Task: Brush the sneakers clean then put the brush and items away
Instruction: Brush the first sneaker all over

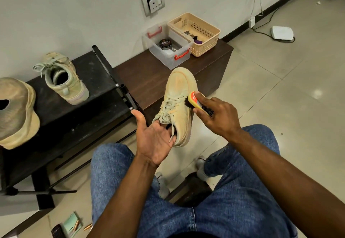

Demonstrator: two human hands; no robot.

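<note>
I hold a tan sneaker (pixel 179 95) up over the floor, toe pointing away. My left hand (pixel 152 135) has its fingers tucked inside the shoe's opening, palm up. My right hand (pixel 216 114) grips a yellow-backed shoe brush (pixel 200 102) with dark bristles pressed against the sneaker's right side by the laces. The matching sneaker (pixel 63 79) stands on the black rack (pixel 89 110) to the left.
A brown bench (pixel 149 75) against the wall carries a clear box (pixel 168 49) with a polish tin (pixel 165 43) and a beige basket (pixel 196 32). Another worn shoe (pixel 16 112) lies at far left. Small items lie on the floor by my knees.
</note>
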